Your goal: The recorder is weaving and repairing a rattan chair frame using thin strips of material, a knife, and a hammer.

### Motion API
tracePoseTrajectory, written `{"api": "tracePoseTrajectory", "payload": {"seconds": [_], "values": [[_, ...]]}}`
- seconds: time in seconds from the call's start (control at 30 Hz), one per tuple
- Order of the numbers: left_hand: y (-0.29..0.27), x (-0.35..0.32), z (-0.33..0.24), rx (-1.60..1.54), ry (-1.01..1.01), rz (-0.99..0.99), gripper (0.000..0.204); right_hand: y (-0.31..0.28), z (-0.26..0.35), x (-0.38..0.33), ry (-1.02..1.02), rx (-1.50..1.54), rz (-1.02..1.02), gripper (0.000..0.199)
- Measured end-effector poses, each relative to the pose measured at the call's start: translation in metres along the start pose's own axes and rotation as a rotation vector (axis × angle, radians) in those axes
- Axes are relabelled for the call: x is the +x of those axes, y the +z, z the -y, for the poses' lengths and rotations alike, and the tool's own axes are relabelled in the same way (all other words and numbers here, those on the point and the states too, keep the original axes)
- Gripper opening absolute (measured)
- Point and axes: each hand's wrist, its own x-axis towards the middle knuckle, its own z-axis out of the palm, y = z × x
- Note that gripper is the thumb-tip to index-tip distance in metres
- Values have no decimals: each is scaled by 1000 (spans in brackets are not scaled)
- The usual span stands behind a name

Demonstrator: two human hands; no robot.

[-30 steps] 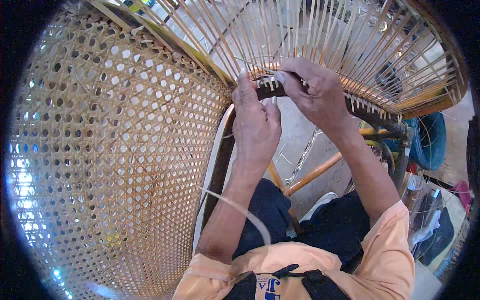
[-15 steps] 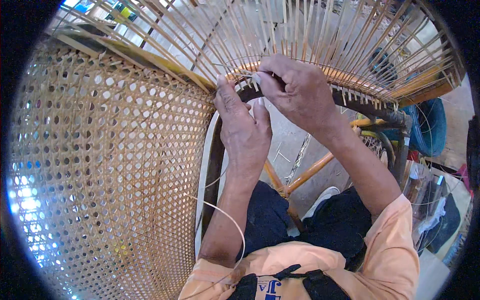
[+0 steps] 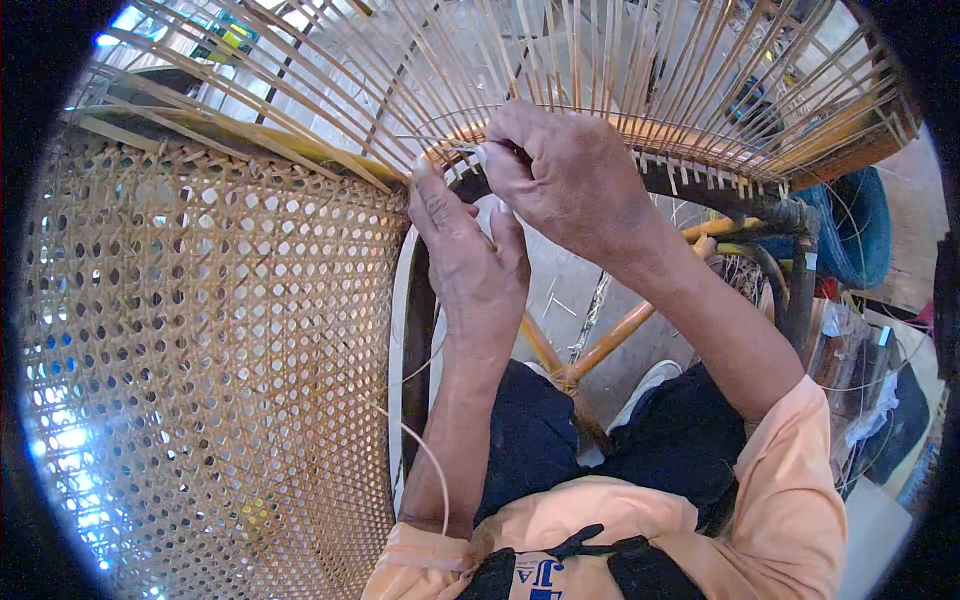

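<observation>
Both hands work at the curved corner of a rattan chair frame (image 3: 690,190), where upright cane strips meet the dark rim. My right hand (image 3: 570,185) is closed in a pinch, with a thin cane strand (image 3: 463,149) running from its thumb and index finger toward the left. My left hand (image 3: 465,260) rests against the inner side of the corner. Its index finger reaches up to the rim and its thumb stands apart; the other fingers are partly hidden. On the left spreads a woven cane panel (image 3: 220,330), with a loose strand (image 3: 432,465) curving out of it over my left forearm.
Long upright cane strips (image 3: 600,60) fan out beyond the rim, and short cut ends (image 3: 715,178) hang below it on the right. Crossed rattan legs (image 3: 625,325) show beneath. A blue bucket-like container (image 3: 860,230) and assorted clutter stand at the right.
Hands and chair corner appear shifted slightly left in the view. The right hand keeps its pinch by the rim, and the loose strand over my left forearm has changed its curve.
</observation>
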Motion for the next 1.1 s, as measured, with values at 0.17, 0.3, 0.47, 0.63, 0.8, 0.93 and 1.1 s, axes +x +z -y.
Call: {"api": "tracePoseTrajectory", "payload": {"seconds": [0.17, 0.3, 0.47, 0.63, 0.8, 0.93, 1.1], "values": [[0, 3, -1, 26, 1, -12, 71, -2, -2, -1, -22, 43, 3, 21], [-1, 6, -2, -40, -29, -17, 68, -3, -4, -1, -55, 46, 15, 21], [-5, 7, -1, 17, -17, -3, 63, 0, 3, 4, 31, -7, 63, 15], [-14, 11, 3, 47, -57, 102, 59, 6, 1, 12, -14, -131, 39, 15], [-31, 21, -26, -171, -206, 10, 55, 11, -3, 13, -35, -205, -31, 13], [-40, 33, -23, -40, -99, -32, 53, 13, 0, 16, -34, -194, -48, 11], [-36, 40, -36, 274, -214, 5, 48, 13, -7, 10, -29, -170, -55, 10]]}}
